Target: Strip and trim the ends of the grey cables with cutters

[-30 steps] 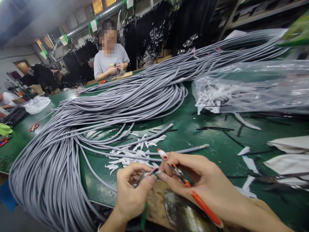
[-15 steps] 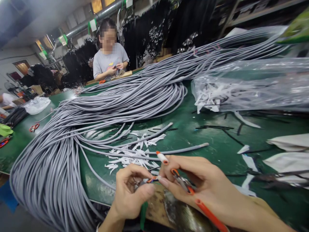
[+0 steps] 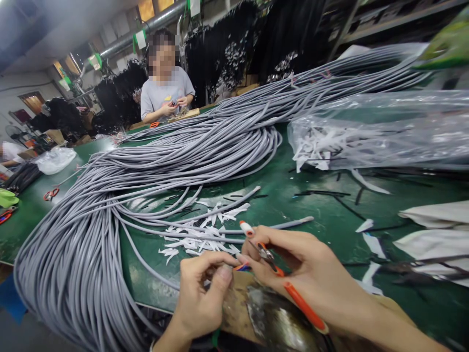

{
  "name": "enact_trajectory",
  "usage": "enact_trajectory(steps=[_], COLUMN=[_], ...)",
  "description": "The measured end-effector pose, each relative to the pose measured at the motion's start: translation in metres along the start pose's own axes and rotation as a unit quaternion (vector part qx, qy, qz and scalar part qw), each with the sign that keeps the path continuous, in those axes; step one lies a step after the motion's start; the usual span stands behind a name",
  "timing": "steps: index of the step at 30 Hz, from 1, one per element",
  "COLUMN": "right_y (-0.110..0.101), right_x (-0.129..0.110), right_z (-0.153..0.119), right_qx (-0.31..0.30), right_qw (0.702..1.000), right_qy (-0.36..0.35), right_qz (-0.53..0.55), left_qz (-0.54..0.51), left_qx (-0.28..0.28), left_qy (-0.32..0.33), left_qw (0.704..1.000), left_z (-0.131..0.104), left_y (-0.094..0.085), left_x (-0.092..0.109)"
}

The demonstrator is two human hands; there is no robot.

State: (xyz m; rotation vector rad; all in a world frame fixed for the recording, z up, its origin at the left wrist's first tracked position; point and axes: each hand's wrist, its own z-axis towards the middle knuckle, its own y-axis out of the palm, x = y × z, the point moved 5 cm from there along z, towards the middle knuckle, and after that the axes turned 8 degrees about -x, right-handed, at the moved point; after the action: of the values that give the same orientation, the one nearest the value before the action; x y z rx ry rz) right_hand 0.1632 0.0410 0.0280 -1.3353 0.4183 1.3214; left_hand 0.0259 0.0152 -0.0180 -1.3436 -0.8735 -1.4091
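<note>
My left hand (image 3: 203, 293) is closed, thumb and fingers pinching the end of a grey cable (image 3: 169, 282). Thin orange and blue wires (image 3: 242, 267) stick out of that end. Against these wires are the thumb and fingertips of my right hand (image 3: 308, 269), which is closed around an orange-handled hand tool (image 3: 306, 308), seemingly small pliers. Its metal middle shows between the fingers, while the jaws are not clearly visible. A white and orange tip (image 3: 246, 229) pokes out by the index finger. Both hands are above a worn wooden block (image 3: 234, 313).
A large bundle of grey cables (image 3: 176, 156) stretches over the green table (image 3: 330, 205). White scraps (image 3: 205, 234) lie beyond my hands. Plastic bags (image 3: 395, 132) are at right, with dark pliers (image 3: 406, 269) nearer. A co-worker (image 3: 166, 93) sits across, hands raised over the table.
My right hand has shifted slightly left and up, tilting the tool with it. My left thumb has drawn up closer to its fingers, and the coloured wires sit a little further right.
</note>
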Motion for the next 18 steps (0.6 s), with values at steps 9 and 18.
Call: enact_trajectory(steps=[9, 18], right_y=[-0.0016, -0.0033], right_x=[-0.0038, -0.0076], right_z=[0.0018, 0.0029], right_qx=[0.024, 0.05], right_qw=[0.998, 0.995], right_qy=[-0.032, -0.046], right_qz=[-0.039, -0.075], left_qz=[0.017, 0.07], left_qx=[0.027, 0.036], left_qy=[-0.012, -0.006], left_qw=[0.999, 0.997], left_z=[0.0013, 0.0002], left_y=[0.0011, 0.0006], left_x=[0.0026, 0.0011])
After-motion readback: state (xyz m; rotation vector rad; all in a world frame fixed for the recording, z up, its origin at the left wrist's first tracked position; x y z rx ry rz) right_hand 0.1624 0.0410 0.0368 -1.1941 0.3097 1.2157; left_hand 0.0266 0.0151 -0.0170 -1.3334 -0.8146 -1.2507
